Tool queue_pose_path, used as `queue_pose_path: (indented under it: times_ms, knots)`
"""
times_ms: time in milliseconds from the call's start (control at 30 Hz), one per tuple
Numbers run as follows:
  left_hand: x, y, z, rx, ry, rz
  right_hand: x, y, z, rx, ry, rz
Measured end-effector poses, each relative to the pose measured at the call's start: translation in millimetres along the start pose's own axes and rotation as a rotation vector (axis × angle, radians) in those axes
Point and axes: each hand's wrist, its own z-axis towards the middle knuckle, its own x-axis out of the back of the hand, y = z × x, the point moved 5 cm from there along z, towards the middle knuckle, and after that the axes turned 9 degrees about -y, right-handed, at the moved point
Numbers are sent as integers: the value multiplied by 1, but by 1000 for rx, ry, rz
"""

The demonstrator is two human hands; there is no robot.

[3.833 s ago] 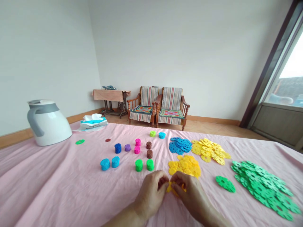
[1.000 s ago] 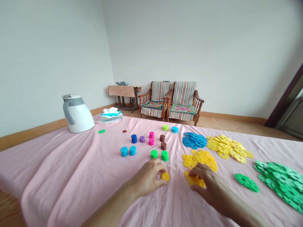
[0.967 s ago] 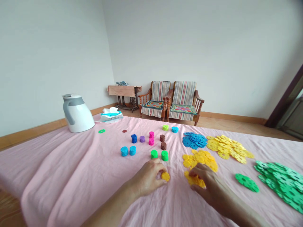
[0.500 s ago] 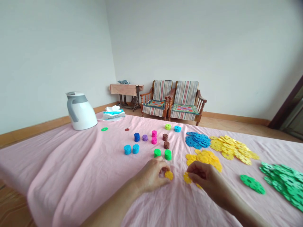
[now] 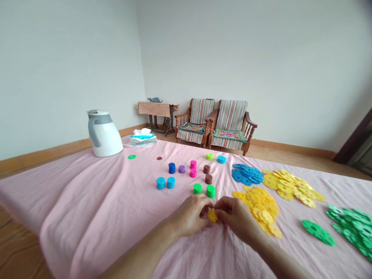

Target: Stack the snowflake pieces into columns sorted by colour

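Fingers of my left hand (image 5: 194, 215) are closed round yellow notched discs (image 5: 212, 216), whose number I cannot tell. My right hand (image 5: 236, 217) meets it from the right, thumb and fingers pinched at the edge of the same yellow discs. Right of that hand spreads a loose heap of yellow discs (image 5: 260, 205). Just beyond the hands stand two bright green stacks (image 5: 210, 191) of discs. Farther off are brown (image 5: 208, 179), pink (image 5: 193, 173), purple (image 5: 181, 169), dark blue (image 5: 171, 167) and light blue stacks (image 5: 161, 183).
On the pink cloth (image 5: 122, 217) lie a blue disc heap (image 5: 247, 174), a paler yellow heap (image 5: 293, 186), a green heap (image 5: 353, 228) and a green disc row (image 5: 317, 232). A white jug (image 5: 106, 135) and a tissue pack (image 5: 142, 137) stand at the far left.
My right hand has moved left from beside the yellow heap, bringing a yellow disc against those in my left hand. The view has shifted slightly.
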Motion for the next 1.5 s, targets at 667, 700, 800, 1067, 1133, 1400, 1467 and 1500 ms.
queue_pose_path:
  times_ms: [667,700,800,1067,1133,1400,1467,1500]
  knots:
    - [-3,0,1,-39,-27,14,61,27,-1,-52,205,-873]
    - [-3,0,1,-37,-28,9,60,24,-1,-51,187,-875]
    - [-3,0,1,-37,-29,1,56,19,-2,-16,156,-882]
    - [-6,-5,2,-7,-25,-17,47,11,-4,-18,202,-879]
    - [-6,-5,2,-6,-19,-20,44,9,-3,-26,176,-881]
    - [-6,-4,2,-19,-18,-8,41,1,-5,62,160,-977]
    - [-6,-4,2,-26,-17,-20,45,0,-6,75,228,-896]
    - [-5,-4,2,-29,-15,-31,47,0,-7,74,264,-809]
